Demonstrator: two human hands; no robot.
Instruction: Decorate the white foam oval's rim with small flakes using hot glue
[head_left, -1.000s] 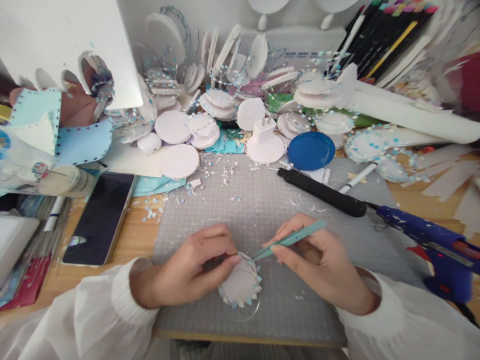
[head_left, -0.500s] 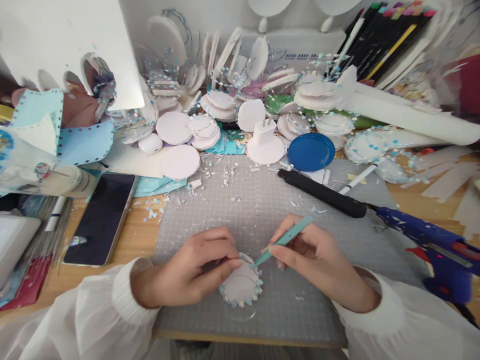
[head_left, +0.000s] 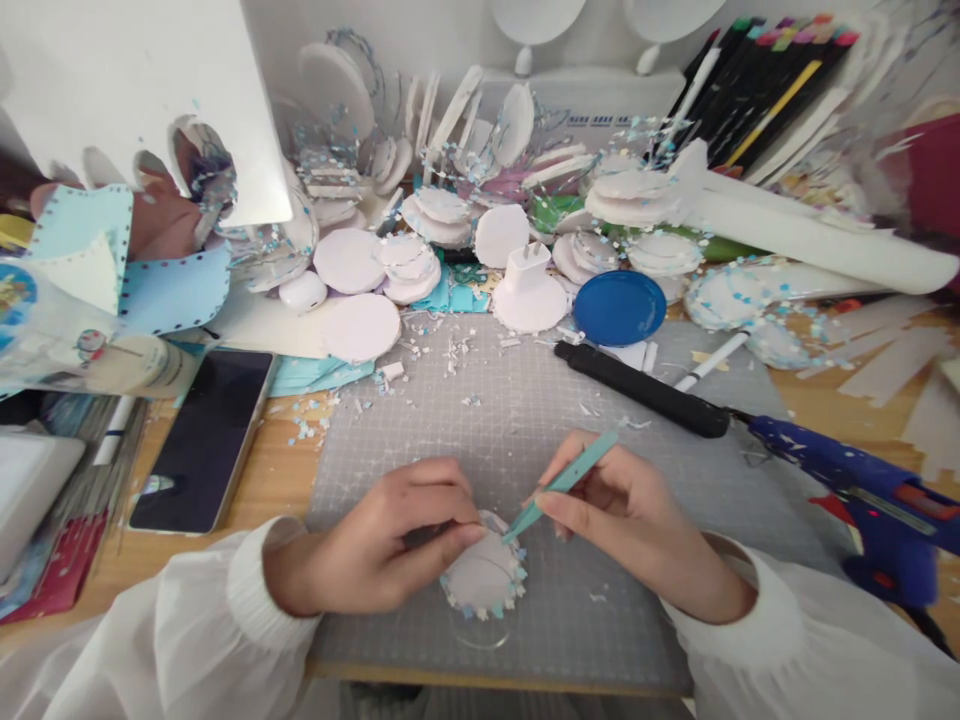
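A round white disc [head_left: 482, 575], edged along its lower and right side with small pale blue and white stars, is low in the middle over the grey mat. My left hand [head_left: 409, 535] is closed, thumb and fingers pinched on the disc's upper left edge; whether a bit of trim is also between the fingertips I cannot tell. Teal tweezers [head_left: 574, 476] are gripped in my right hand [head_left: 619, 515], their tips at the disc's upper right rim. A thin clear loop [head_left: 484, 645] shows just below the disc.
A dark phone [head_left: 206, 440] lies left. A blue glue gun [head_left: 847, 480] is at the right, beside a black stick-like tool [head_left: 645, 390]. White discs [head_left: 361, 327], a blue lid [head_left: 619, 307] and a white plug [head_left: 526, 268] line the back of the cutting mat [head_left: 450, 430], with scattered scraps.
The tweezers' tips have shifted very slightly down and left along the disc's rim. Both hands keep their grips, and the view has moved a little.
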